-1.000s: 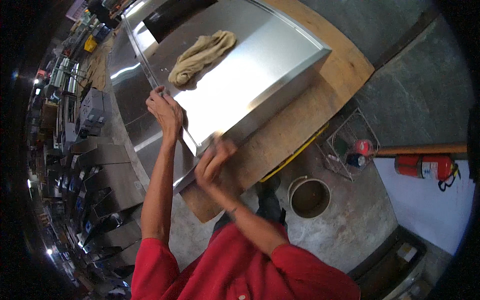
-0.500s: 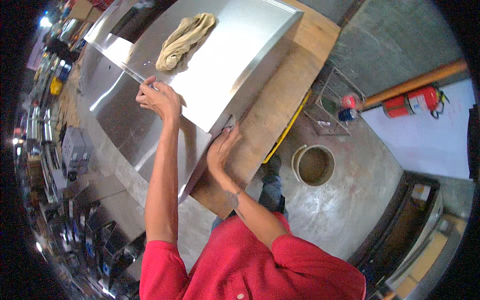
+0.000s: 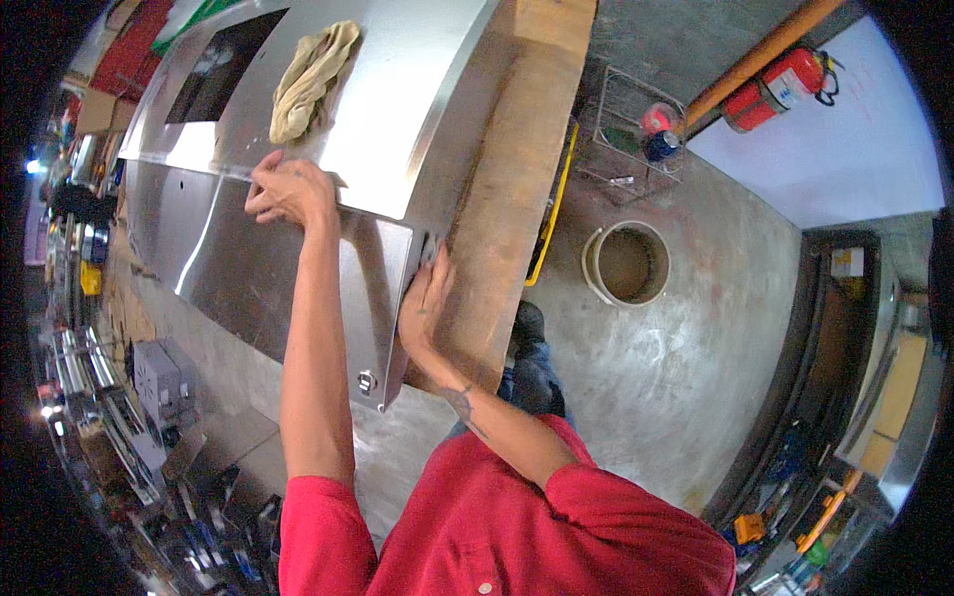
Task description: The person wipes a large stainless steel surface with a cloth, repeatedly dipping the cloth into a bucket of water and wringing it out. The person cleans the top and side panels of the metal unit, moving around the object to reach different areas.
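Metal box, left hand at rim, right hand newly against side, grips unclear.

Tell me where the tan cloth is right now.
In the head view, the tan cloth lies bunched at the upper left, on top of the shiny metal casing, just beyond the left hand and right of the dark rectangular patch.

The person's red shirt had short sleeves and a small pale button at the front. A dark tattoo marked the right forearm. Below, dark blue trousers and a dark shoe were worn.
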`<state>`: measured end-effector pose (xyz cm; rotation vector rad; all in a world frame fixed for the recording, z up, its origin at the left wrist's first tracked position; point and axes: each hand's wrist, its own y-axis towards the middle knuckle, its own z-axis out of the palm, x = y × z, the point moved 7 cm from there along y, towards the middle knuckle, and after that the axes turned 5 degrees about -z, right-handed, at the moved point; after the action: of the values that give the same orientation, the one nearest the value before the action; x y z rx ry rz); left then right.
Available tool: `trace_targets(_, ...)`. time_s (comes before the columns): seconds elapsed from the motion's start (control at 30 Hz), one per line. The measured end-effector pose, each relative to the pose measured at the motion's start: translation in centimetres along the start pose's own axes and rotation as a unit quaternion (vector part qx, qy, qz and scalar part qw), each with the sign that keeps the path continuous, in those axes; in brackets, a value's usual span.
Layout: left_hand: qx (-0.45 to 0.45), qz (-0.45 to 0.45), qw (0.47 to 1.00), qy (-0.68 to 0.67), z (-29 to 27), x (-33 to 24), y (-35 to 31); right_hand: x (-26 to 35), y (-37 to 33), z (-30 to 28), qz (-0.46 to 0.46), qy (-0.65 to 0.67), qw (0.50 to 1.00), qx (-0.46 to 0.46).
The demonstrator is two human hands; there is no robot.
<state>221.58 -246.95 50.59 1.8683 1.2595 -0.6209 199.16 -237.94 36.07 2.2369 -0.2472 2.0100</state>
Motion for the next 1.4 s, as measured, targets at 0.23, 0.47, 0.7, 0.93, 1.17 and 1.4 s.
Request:
trace_targets(0.23,0.011,-0.022,1.000,-0.010,0.6,-1.3,-0.9,-4.6,22.3,-1.0,-0.041,-0.061,0.997,-0.031)
trace_targets(0.47,-0.040,0.039,0.998,0.018,0.5,2.0,0.0,-5.0,11.5,0.0,-0.145,-0.118,0.981,-0.044)
trace_targets(0.7,-0.034,0.044,0.997,0.057,-0.2,1.1,0.5,-6.6,-9.0,-2.5,0.007,-0.123,0.984,0.132)
trace_targets(0.93,0.021,0.009,0.998,0.053,-0.1,-0.3,-0.2,5.4,5.8,-0.9,-0.062,-0.004,0.997,0.040)
trace_targets(1.17,0.007,0.010,0.998,0.060,-0.3,0.1,0.0,2.5,6.1,0.2,0.047,0.053,0.997,0.027)
trace_targets(1.4,0.009,0.033,0.997,0.067,0.2,-0.5,0.0,7.8,4.5,-1.2,-0.112,0.082,0.989,0.040)
